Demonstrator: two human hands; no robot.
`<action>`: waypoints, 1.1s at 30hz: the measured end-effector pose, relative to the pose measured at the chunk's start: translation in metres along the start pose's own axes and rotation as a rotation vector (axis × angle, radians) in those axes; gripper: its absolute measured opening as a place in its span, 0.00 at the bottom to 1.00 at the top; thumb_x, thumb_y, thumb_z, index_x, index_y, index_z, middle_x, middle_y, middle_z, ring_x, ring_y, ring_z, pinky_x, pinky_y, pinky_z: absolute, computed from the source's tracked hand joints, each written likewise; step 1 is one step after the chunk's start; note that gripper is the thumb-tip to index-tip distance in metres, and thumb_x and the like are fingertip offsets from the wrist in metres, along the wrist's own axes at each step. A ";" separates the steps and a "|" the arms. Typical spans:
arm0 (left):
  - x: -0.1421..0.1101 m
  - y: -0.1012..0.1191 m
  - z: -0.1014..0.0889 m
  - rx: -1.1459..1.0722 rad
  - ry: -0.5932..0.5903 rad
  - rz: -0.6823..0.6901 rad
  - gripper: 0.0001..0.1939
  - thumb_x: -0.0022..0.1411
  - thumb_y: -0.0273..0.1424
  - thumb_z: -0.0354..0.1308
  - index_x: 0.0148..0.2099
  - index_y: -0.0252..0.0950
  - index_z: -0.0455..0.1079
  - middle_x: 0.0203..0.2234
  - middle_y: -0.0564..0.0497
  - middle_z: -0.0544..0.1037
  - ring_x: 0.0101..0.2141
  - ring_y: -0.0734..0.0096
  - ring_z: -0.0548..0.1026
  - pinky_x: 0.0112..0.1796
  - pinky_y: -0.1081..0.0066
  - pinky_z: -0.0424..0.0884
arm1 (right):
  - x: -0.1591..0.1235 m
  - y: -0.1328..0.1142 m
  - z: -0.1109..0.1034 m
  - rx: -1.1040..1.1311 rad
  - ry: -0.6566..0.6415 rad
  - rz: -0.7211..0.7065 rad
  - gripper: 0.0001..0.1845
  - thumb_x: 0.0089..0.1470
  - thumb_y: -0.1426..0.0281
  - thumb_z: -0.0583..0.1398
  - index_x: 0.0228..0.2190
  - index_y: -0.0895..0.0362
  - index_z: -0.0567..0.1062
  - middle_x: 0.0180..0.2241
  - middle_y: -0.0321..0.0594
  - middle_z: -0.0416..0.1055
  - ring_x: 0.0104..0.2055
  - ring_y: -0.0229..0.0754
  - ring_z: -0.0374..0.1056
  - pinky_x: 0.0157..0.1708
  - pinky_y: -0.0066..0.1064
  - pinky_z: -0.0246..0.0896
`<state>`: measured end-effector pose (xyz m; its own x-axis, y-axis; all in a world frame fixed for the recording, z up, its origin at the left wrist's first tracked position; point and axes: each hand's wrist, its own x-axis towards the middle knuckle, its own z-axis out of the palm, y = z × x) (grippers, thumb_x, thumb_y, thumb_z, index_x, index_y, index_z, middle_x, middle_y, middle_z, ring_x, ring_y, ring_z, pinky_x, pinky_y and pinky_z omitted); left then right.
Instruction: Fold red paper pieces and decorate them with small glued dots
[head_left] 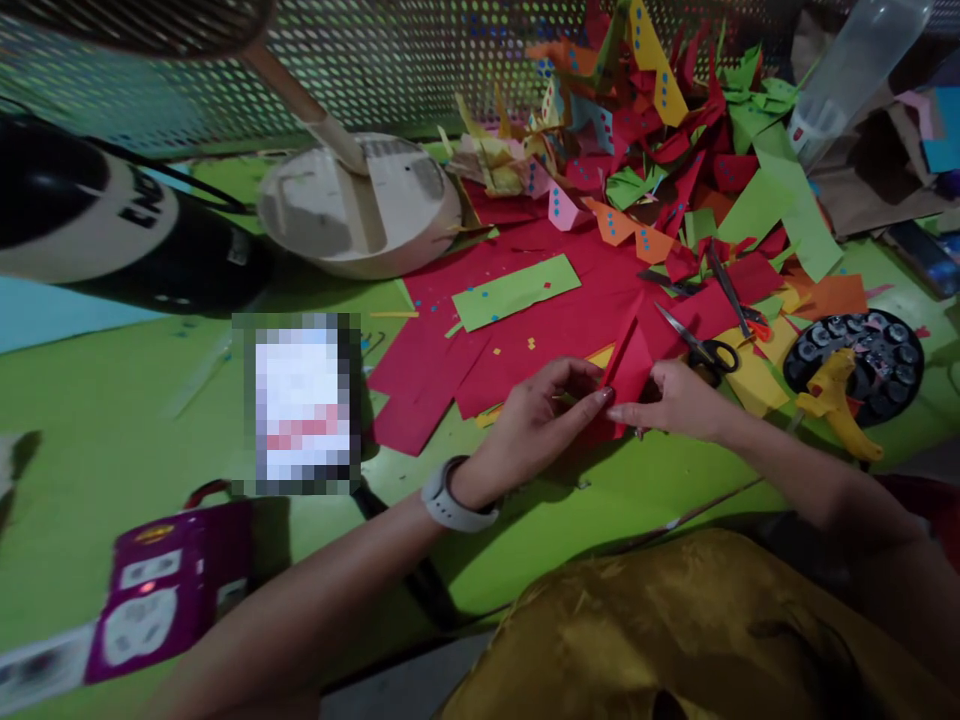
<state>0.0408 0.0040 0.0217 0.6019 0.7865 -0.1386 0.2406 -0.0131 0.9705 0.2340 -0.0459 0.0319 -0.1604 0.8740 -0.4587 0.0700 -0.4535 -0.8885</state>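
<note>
Both hands hold one piece of folded red paper (631, 355), raised slightly over the table's near side. My left hand (536, 425), with a pale watch on its wrist, pinches the left part of the paper between thumb and fingers. From the other side my right hand (679, 400) grips the lower right part, its thumb pointing left near the left thumb. A pair of black-handled scissors (709, 355) lies just beyond my right hand. Red paper sheets (487, 365) lie beneath and to the left, with a green paper strip (517, 292) on top.
Folded coloured paper pieces (645, 130) are heaped at the back right. A black round tray (889, 350) and a yellow glue gun (844, 405) sit at right. Leftward are a purple socket box (172, 580), a blurred-out screen (300, 400), a white round base (420, 225) and a black bottle (112, 220).
</note>
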 end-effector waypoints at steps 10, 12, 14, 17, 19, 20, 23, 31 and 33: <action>0.003 -0.004 0.004 -0.361 -0.037 -0.110 0.20 0.52 0.41 0.72 0.40 0.36 0.71 0.31 0.54 0.77 0.30 0.76 0.74 0.32 0.75 0.70 | 0.000 -0.007 -0.005 0.051 -0.010 -0.101 0.14 0.47 0.62 0.68 0.27 0.57 0.71 0.22 0.31 0.72 0.19 0.31 0.65 0.20 0.25 0.63; 0.003 -0.005 0.004 -0.428 -0.038 -0.144 0.21 0.50 0.41 0.73 0.40 0.36 0.70 0.29 0.55 0.78 0.29 0.76 0.74 0.31 0.76 0.69 | -0.001 -0.006 -0.005 0.046 0.005 -0.128 0.14 0.48 0.62 0.67 0.29 0.57 0.70 0.23 0.31 0.72 0.19 0.31 0.65 0.20 0.25 0.64; 0.003 -0.006 0.003 -0.475 -0.014 -0.183 0.22 0.49 0.41 0.74 0.40 0.37 0.70 0.26 0.57 0.78 0.27 0.77 0.74 0.29 0.76 0.69 | -0.003 -0.006 -0.007 0.032 0.061 -0.185 0.14 0.50 0.63 0.66 0.34 0.56 0.70 0.23 0.31 0.73 0.20 0.32 0.66 0.21 0.25 0.65; 0.004 -0.008 0.002 -0.529 0.036 -0.224 0.22 0.48 0.41 0.75 0.40 0.36 0.71 0.25 0.58 0.77 0.25 0.78 0.74 0.28 0.77 0.69 | -0.008 -0.007 -0.012 -0.085 0.195 -0.354 0.15 0.55 0.66 0.64 0.44 0.55 0.70 0.25 0.30 0.74 0.22 0.32 0.67 0.24 0.26 0.66; 0.005 -0.009 0.002 -0.566 0.057 -0.235 0.23 0.46 0.41 0.76 0.39 0.36 0.72 0.24 0.58 0.77 0.25 0.79 0.74 0.28 0.79 0.69 | -0.011 -0.006 -0.014 -0.245 0.237 -0.500 0.16 0.57 0.69 0.62 0.48 0.54 0.72 0.27 0.30 0.74 0.24 0.32 0.68 0.27 0.25 0.66; 0.005 -0.009 0.002 -0.582 0.063 -0.237 0.24 0.44 0.41 0.77 0.38 0.36 0.72 0.24 0.58 0.77 0.25 0.79 0.74 0.27 0.79 0.69 | -0.012 -0.005 -0.014 -0.337 0.236 -0.568 0.16 0.57 0.70 0.62 0.49 0.54 0.74 0.28 0.31 0.75 0.26 0.32 0.68 0.28 0.25 0.66; 0.004 -0.007 0.003 -0.636 0.051 -0.254 0.25 0.42 0.42 0.78 0.37 0.36 0.73 0.24 0.57 0.78 0.26 0.79 0.75 0.29 0.79 0.72 | -0.012 -0.002 -0.014 -0.578 0.213 -0.705 0.13 0.60 0.72 0.60 0.46 0.52 0.79 0.33 0.36 0.78 0.29 0.33 0.70 0.31 0.27 0.67; 0.001 -0.001 0.002 -0.612 -0.091 -0.256 0.17 0.48 0.38 0.75 0.34 0.35 0.73 0.27 0.54 0.79 0.28 0.76 0.77 0.32 0.76 0.74 | -0.010 -0.003 -0.020 -0.674 0.164 -0.759 0.13 0.63 0.71 0.58 0.40 0.51 0.83 0.36 0.40 0.78 0.35 0.38 0.73 0.36 0.30 0.69; 0.000 -0.003 0.003 -0.618 -0.096 -0.251 0.17 0.49 0.38 0.75 0.34 0.36 0.72 0.26 0.55 0.79 0.27 0.77 0.76 0.31 0.76 0.73 | -0.010 -0.003 -0.021 -0.669 0.165 -0.758 0.13 0.62 0.71 0.58 0.40 0.49 0.83 0.37 0.40 0.77 0.36 0.38 0.73 0.37 0.31 0.69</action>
<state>0.0422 0.0027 0.0185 0.6566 0.6609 -0.3635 -0.0807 0.5408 0.8373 0.2556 -0.0495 0.0393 -0.2574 0.9262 0.2756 0.5493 0.3749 -0.7468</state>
